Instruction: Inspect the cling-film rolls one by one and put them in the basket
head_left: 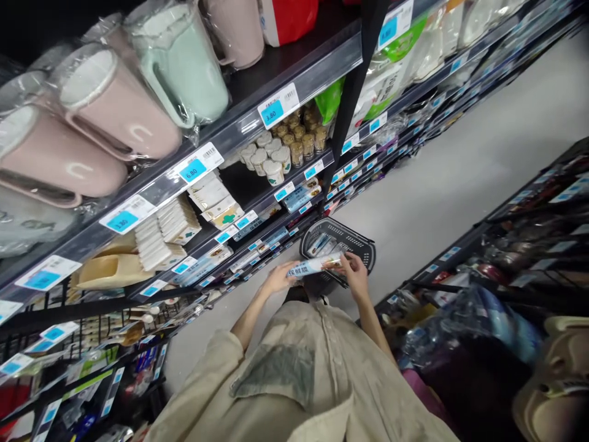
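Long slim blue-and-white plastic packet [315,265] | left hand [277,277] and right hand [355,274] each grasp one end | probably being checked above black mesh shopping basket [363,248] | next: lower it carefully inside.

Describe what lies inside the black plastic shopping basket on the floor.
Inside the black plastic shopping basket, a few light-coloured flat packets show. The long white-and-blue packet held above it covers its near part.

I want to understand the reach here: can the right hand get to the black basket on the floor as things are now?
Probably yes. The right hand holds one end of a long packet directly above the black basket, with nothing between them. The left hand holds the other end.
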`<state>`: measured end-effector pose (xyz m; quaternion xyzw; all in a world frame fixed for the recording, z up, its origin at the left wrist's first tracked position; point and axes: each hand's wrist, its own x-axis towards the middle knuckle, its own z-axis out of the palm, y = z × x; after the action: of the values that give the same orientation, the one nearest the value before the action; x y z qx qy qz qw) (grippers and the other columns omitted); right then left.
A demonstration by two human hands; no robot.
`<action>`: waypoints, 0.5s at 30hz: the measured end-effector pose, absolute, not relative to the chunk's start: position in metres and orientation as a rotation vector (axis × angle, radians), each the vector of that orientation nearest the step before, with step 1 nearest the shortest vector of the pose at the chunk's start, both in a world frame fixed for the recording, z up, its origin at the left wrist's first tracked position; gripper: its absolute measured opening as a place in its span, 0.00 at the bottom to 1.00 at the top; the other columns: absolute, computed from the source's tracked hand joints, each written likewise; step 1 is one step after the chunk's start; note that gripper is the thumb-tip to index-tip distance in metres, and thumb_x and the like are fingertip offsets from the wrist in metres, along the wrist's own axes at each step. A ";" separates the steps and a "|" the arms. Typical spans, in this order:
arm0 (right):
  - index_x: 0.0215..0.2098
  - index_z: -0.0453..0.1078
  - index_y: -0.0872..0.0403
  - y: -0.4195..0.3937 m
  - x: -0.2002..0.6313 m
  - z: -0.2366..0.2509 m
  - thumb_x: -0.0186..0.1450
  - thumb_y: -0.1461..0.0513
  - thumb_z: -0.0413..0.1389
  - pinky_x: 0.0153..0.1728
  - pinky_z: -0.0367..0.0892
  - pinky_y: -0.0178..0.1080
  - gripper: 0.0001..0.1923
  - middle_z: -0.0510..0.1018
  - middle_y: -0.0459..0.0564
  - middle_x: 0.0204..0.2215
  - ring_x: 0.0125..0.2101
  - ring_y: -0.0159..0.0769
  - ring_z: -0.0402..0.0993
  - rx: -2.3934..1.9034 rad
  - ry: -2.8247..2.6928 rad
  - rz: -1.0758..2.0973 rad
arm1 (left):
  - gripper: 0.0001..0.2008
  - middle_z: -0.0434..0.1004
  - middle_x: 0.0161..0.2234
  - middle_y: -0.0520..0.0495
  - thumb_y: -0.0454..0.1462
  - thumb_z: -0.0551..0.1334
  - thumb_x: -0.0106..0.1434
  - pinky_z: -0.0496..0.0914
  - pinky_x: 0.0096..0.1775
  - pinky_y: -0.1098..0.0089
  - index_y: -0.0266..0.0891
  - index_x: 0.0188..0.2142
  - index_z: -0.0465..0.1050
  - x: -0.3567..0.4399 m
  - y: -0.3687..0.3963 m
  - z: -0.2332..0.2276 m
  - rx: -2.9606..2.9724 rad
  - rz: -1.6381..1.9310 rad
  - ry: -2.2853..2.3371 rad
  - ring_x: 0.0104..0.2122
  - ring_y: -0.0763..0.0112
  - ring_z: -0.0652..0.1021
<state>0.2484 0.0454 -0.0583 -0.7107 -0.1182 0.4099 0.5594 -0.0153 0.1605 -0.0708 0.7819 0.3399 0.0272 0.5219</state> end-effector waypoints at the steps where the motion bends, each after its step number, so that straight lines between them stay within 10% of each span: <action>1: 0.48 0.73 0.55 0.046 0.245 -0.061 0.51 0.39 0.68 0.28 0.75 0.42 0.37 0.78 0.46 0.28 0.25 0.38 0.77 -1.661 -0.257 1.014 | 0.29 0.71 0.63 0.38 0.37 0.66 0.62 0.59 0.67 0.53 0.40 0.64 0.71 -0.022 0.173 -0.075 1.886 0.072 0.850 0.63 0.51 0.70; 15: 0.41 0.74 0.56 -0.005 0.248 -0.082 0.43 0.35 0.70 0.26 0.72 0.39 0.41 0.82 0.52 0.29 0.24 0.38 0.78 -1.757 -0.044 1.022 | 0.24 0.75 0.57 0.32 0.33 0.66 0.61 0.61 0.62 0.55 0.34 0.58 0.74 -0.092 0.317 -0.121 1.957 0.143 1.508 0.62 0.49 0.70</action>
<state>0.2476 -0.0049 -0.0818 -0.7349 -0.0185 0.4273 0.5263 -0.0918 0.3170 -0.1210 0.7473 0.5759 0.0545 0.3271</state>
